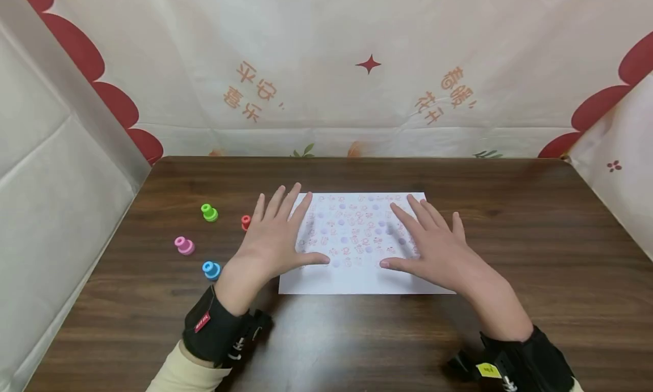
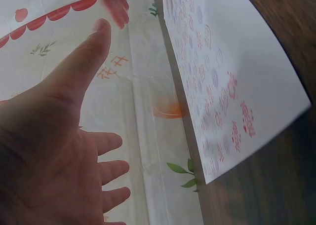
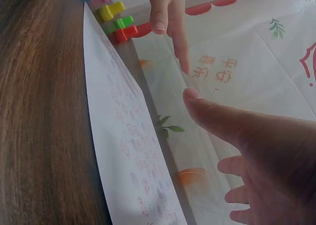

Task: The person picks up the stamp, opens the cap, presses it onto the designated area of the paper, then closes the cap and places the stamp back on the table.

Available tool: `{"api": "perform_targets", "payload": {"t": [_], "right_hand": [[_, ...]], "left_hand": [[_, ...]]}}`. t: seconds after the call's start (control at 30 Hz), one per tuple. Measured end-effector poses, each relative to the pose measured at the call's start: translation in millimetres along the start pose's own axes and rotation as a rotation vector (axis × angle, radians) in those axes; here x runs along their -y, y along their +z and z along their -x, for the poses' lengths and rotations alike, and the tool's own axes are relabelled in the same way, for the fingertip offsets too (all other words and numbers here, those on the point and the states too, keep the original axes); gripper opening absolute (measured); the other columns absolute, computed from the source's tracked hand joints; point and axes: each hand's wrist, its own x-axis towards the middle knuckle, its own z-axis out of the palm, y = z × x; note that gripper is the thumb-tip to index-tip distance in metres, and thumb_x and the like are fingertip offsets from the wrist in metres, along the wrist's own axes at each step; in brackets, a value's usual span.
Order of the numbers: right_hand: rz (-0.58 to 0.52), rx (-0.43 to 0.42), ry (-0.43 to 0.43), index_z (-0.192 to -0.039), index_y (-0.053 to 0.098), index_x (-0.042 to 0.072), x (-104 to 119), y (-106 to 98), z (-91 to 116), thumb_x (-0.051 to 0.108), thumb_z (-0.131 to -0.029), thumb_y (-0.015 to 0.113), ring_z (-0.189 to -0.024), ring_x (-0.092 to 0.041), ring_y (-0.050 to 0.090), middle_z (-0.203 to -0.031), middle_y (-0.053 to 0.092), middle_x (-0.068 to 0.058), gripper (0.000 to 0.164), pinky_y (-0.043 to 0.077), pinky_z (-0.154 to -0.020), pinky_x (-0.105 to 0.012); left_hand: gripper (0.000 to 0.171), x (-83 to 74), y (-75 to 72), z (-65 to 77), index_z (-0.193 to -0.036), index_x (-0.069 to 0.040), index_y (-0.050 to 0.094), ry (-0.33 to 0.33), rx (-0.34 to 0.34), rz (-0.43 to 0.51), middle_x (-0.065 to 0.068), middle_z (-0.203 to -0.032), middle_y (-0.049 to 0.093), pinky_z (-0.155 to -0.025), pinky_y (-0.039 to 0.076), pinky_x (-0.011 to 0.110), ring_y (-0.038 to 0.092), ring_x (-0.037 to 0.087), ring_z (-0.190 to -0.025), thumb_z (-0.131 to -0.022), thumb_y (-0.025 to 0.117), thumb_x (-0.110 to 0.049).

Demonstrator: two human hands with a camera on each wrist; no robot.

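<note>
A white sheet of paper (image 1: 352, 280) covered in small red and purple stamped prints lies on the table. My left hand (image 1: 270, 239) is spread over its left edge, fingers straight and holding nothing. Over the right part of the sheet, my right hand (image 1: 439, 250) is likewise spread with straight fingers and an empty palm. The thumbs point toward each other, a gap between them. Nearest the left hand are a red stamp (image 1: 246, 222), partly covered by it, and a blue stamp (image 1: 211, 270). A yellow stamp (image 3: 111, 11) shows only in the right wrist view.
Farther left on the dark wooden table (image 1: 357, 346) stand a green stamp (image 1: 209, 212) and a pink stamp (image 1: 184, 245). A pale printed curtain (image 1: 316, 97) hangs behind the table's far edge, with more cloth at both sides.
</note>
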Motion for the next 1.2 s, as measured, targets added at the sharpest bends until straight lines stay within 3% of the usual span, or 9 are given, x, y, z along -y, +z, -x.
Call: {"api": "perform_targets", "payload": {"t": [0.3, 0.83, 1.2], "right_hand": [[0.008, 0.034, 0.007, -0.160, 0.018, 0.026, -1, 6, 3, 0.081, -0.078, 0.058, -0.152, -0.045, 0.009, -0.168, 0.008, -0.016, 0.106, -0.001, -0.108, -0.083], [0.036, 0.040, 0.016, -0.160, 0.017, 0.026, -9, 9, 12, 0.078, -0.081, 0.059, -0.152, -0.044, 0.010, -0.168, 0.009, -0.016, 0.104, 0.003, -0.107, -0.083], [0.038, 0.057, -0.003, -0.160, 0.020, 0.023, -5, 13, 5, 0.077, -0.080, 0.061, -0.151, -0.048, 0.013, -0.167, 0.011, -0.018, 0.105, 0.004, -0.108, -0.083]], "left_hand": [[0.119, 6.4, -2.1, 4.9, -0.161, -0.019, 0.015, 0.012, 0.011, -0.031, 0.009, -0.170, 0.005, -0.126, 0.004, 0.058, 0.005, 0.034, -0.157, -0.073, 0.062, -0.082], [0.119, 24.0, -2.4, 16.7, -0.160, -0.013, 0.016, 0.022, 0.011, 0.005, 0.011, -0.169, 0.007, -0.125, 0.008, 0.059, 0.010, 0.036, -0.156, -0.073, 0.074, -0.071], [0.091, 49.7, -9.9, 29.1, -0.153, -0.009, 0.038, 0.008, 0.074, 0.016, 0.019, -0.162, 0.030, -0.123, 0.024, 0.056, 0.028, 0.040, -0.150, -0.083, 0.076, -0.052]]}}
